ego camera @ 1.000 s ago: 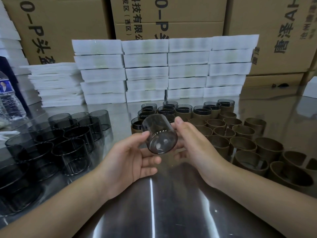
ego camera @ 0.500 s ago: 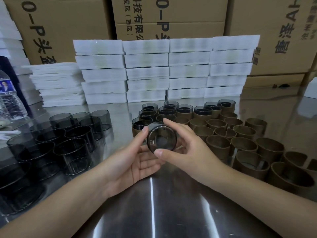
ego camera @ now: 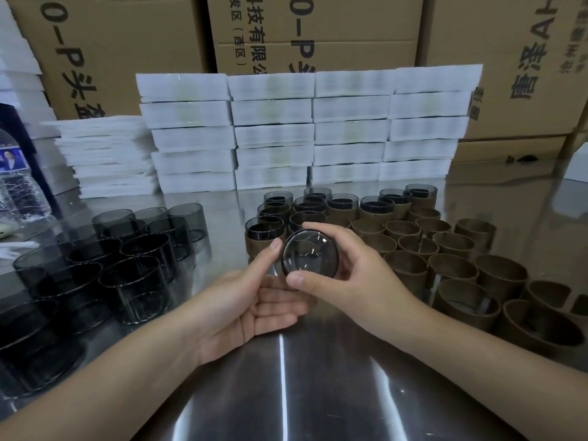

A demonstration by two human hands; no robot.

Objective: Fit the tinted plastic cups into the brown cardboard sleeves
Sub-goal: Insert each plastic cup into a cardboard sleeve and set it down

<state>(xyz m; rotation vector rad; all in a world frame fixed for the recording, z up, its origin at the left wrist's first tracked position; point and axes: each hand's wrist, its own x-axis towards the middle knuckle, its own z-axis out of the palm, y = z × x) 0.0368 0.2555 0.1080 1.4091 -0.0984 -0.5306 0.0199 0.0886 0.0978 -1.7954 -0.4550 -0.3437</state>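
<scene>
A tinted plastic cup [ego camera: 310,252] is held above the steel table, one round end turned toward me. My right hand [ego camera: 346,275] grips it, thumb below and fingers curled over its top and far side. My left hand [ego camera: 251,300] lies palm up under it with straight fingers, thumb tip touching the cup's left edge. Several loose tinted cups [ego camera: 133,275] stand at the left. Empty brown cardboard sleeves [ego camera: 451,275] stand at the right. Behind the hands stand sleeves with cups fitted in them [ego camera: 342,206].
Stacks of white foam trays [ego camera: 273,135] line the back of the table, with large cardboard boxes [ego camera: 311,30] behind. A water bottle [ego camera: 19,186] stands at the far left. The steel table [ego camera: 286,393] shines in front of me.
The cup has been turned from tilted sideways to face me end-on. My right hand's thumb and fingers have closed round it. My left hand has dropped beneath it.
</scene>
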